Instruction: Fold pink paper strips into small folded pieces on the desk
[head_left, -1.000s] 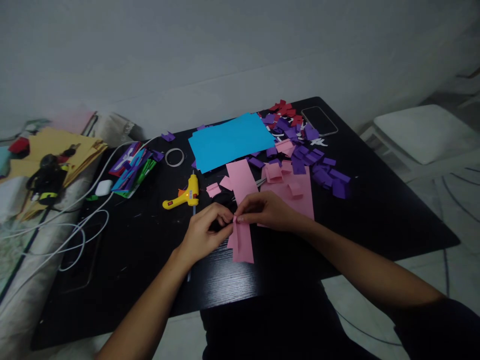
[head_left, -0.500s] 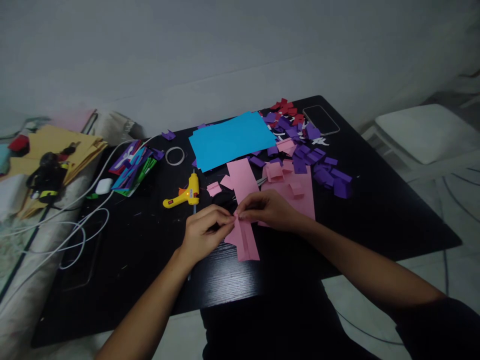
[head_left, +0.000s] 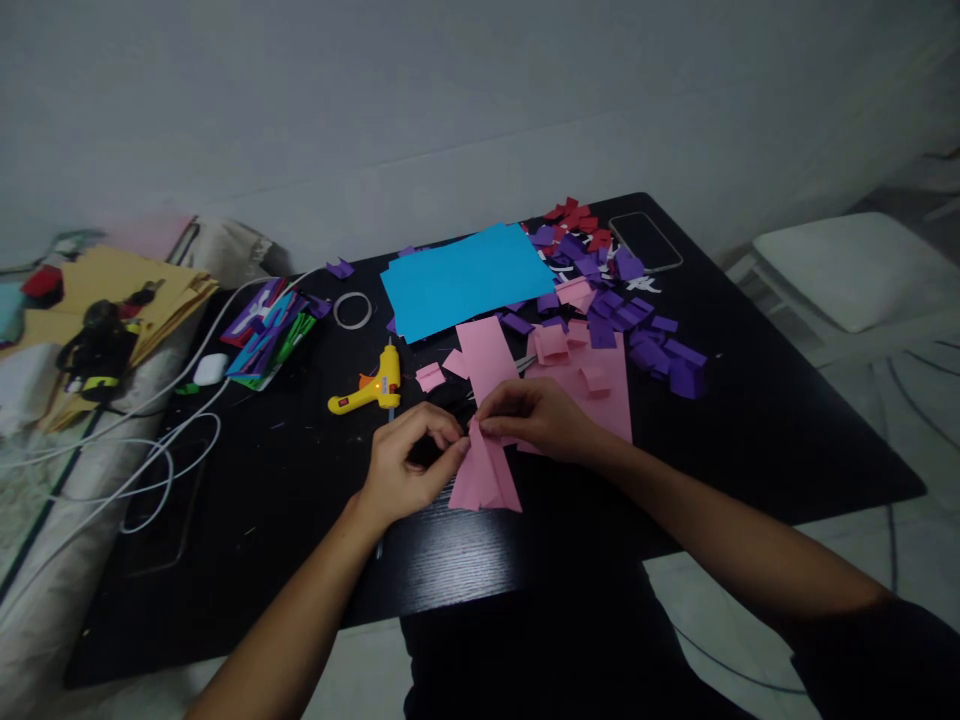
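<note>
While both hands meet over the middle of the black table (head_left: 750, 430), a little back from its front edge, the pink folded paper (head_left: 486, 480) is caught between them. Its top end is held at the fingertips and its lower part fans out toward the front edge. The left hand (head_left: 405, 470) has thumb and forefinger pressed together on the paper's top left. The right hand (head_left: 538, 420) comes in from the other side, fingertips clamped on that same top end. Just behind the left hand lies a yellow glue gun (head_left: 367, 388). Behind the right hand sits a pink sheet (head_left: 600, 395) with small folded pink bits on it. Further back there's a blue sheet (head_left: 469, 278), and purple scraps (head_left: 649, 345) are scattered toward the far right corner, beside a phone (head_left: 645, 240). White cables (head_left: 150, 450) loop over the left edge.
</note>
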